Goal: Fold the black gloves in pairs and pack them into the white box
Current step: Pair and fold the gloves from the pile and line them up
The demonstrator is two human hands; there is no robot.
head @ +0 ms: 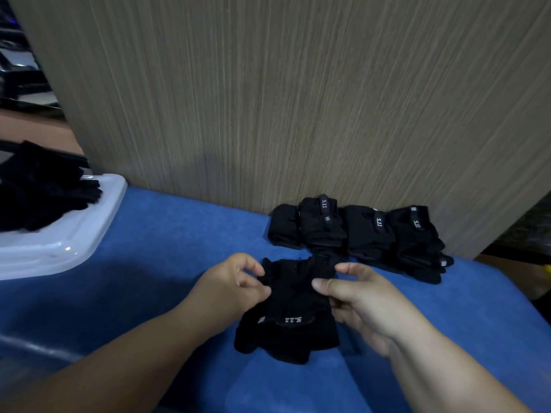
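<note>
A pair of black gloves (287,320) is laid flat near the front edge of the blue table (167,234), cuffs with the white lettering turned toward the person, so that the finger ends lie far side up and ready to be folded back. Its far left corner is pinched by the left hand (235,283), thumb and curled fingers (253,267) closed on the fabric. The far right side is gripped by the right hand (357,296), thumb on top and the other fingers curled around the edge. Both sides are held at once, probably so that the two gloves stay stacked and aligned while the fold is made.

Four folded pairs (357,231) are lined up at the back edge of the table, against the wood-grain panel (268,99), where they are kept out of the working area. The white box (74,234) is set at the left edge, well apart from the hands, with a loose heap of gloves (41,189) in it. Whether that heap is packed or unsorted cannot be told. Folding is judged to be the step in hand; packing of the row is not yet done.
</note>
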